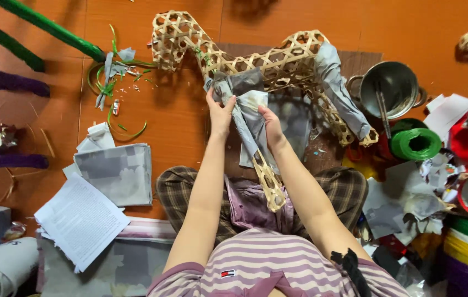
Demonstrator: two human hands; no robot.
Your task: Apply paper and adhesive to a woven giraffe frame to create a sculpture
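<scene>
Woven bamboo animal frame (278, 60) lying on the orange floor (179, 115) before the seated person, one leg reaching toward the lap. Grey paper sheet (248, 107) draped over that leg, partly wrapped. Left hand (220, 113) and right hand (271, 125), fingers pressed flat onto the paper at either side. Risks, as judged: damp paper may tear on the lattice edges or wrinkle and lift if pressure is uneven; the open pot (393, 88) nearby could tip.
</scene>
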